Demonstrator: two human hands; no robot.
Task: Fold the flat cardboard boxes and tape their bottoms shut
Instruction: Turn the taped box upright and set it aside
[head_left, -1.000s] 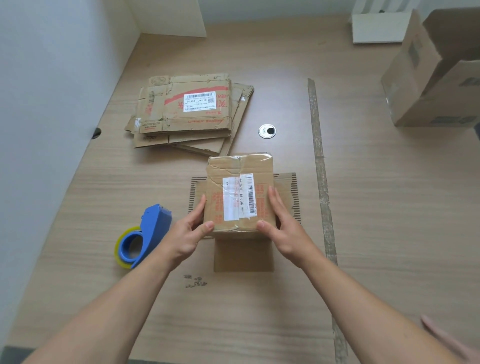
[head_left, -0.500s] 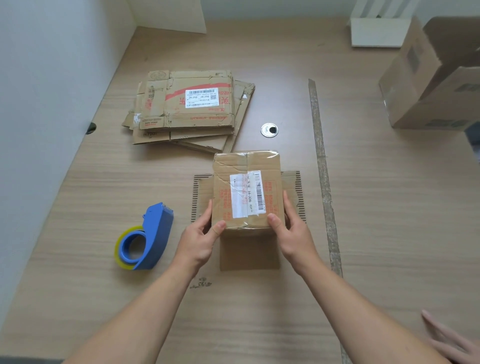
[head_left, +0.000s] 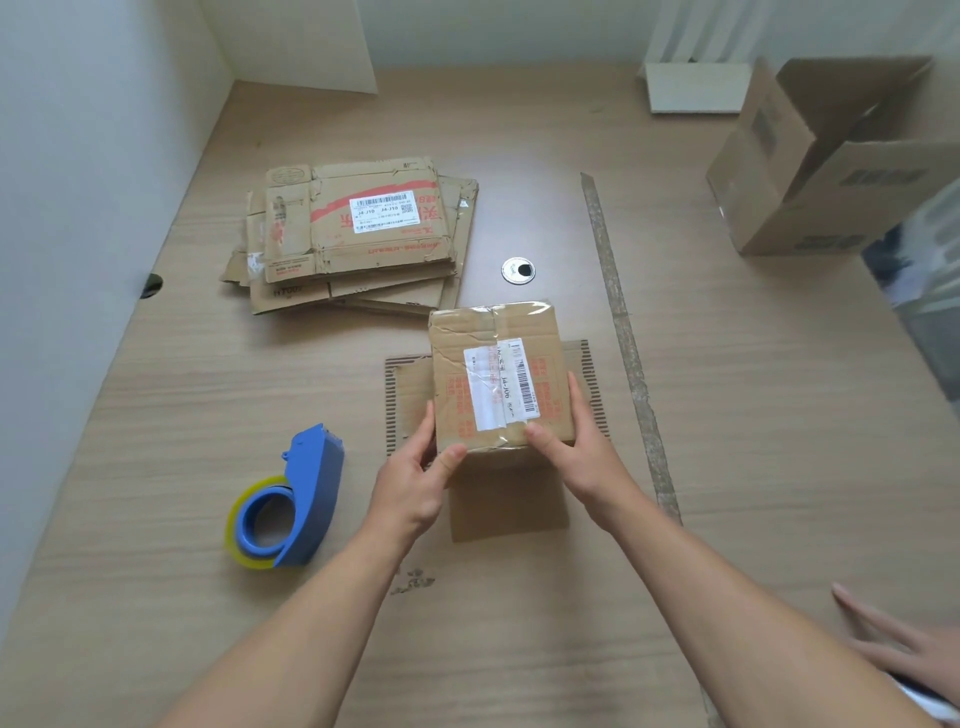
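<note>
Tape dispenser (head_left: 296, 499): we leave it idle near the table's (head_left: 753, 467) left edge.
Left hand (head_left: 415, 478): fingers still clasp the near-left corner of the box (head_left: 498, 374).
Box: mid-table, taped bottom up, barely shifted; we judge it finished.
Right hand (head_left: 576, 452): fingers still wrapped on its near-right corner.

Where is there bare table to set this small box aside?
Widest free patch: right of the table seam, between the large open box and another person's hand. Another lies beyond the flat box stack, toward the far wall. Crowded: centre-left, where the left hand and right hand hold the small box beside the tape dispenser.
</note>
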